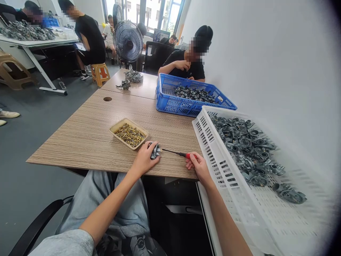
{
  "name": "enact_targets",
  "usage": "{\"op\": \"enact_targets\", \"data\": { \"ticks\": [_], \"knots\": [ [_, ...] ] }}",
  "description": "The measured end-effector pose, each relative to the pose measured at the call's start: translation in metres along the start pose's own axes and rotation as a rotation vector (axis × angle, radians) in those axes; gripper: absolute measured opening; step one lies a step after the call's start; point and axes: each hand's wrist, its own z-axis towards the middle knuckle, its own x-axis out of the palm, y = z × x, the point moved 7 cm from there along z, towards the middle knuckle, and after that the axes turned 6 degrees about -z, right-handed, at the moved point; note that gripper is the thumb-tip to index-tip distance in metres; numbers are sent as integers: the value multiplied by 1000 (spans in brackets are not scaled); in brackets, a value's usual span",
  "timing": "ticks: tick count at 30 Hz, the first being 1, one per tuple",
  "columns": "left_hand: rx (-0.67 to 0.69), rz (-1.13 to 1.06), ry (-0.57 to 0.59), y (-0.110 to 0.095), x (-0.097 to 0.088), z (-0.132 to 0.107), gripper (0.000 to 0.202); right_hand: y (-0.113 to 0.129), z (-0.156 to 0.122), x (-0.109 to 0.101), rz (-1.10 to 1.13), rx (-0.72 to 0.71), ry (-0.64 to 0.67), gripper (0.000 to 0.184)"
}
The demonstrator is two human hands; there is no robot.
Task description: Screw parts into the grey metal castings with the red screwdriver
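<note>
Right grip (198,166) is curled firmly round the red handle of a screwdriver (180,154), with the fingers folded under and the thumb laid along it. The screwdriver's long axis runs nearly straight across the bench (80,138); its dark shaft comes out on the thumb side of that grip, and its tip points left and slightly away from the person. Left grip (144,157) is partly bent around a grey metal part (154,153), fingers on the far side, thumb on the near side, so the piece is pinched between them. The metal part sits at the right-hand edge of the left grip, close to the near edge of the bench. Its brass-coloured end (160,150) faces right, in line with the screwdriver; whether the tip touches it is too small to tell. Just beyond the left grip stands a cream tub (114,132) of brass-coloured pieces (129,134). To the right of the right grip is a white crate (222,161) holding more grey metal parts (247,145).
</note>
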Motion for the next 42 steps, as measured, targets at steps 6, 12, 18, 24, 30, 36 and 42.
{"op": "enact_targets", "data": {
  "ticks": [6, 12, 18, 24, 30, 36, 42],
  "knots": [
    [6, -1, -9, 0, 0, 0, 65, -2, 1, -1, -5, -4, -3, 47],
    [5, -6, -9, -1, -1, 0, 65, 0, 1, 0, -10, -3, -6, 46],
    [1, 0, -7, -3, -2, 0, 65, -2, 1, 0, 17, 3, -5, 45],
    [6, -4, -9, -2, -1, 0, 64, -3, 2, 0, 16, 5, 1, 47],
    [-1, -3, -6, -2, -1, 0, 63, -3, 2, 0, 10, 3, 15, 48],
    [-5, 2, -8, -1, 0, 0, 64, -3, 0, 0, 22, -2, 58, 41],
    [-6, 8, -12, 0, -1, 0, 64, -2, -1, 1, 22, 2, 68, 40]
  ]
}}
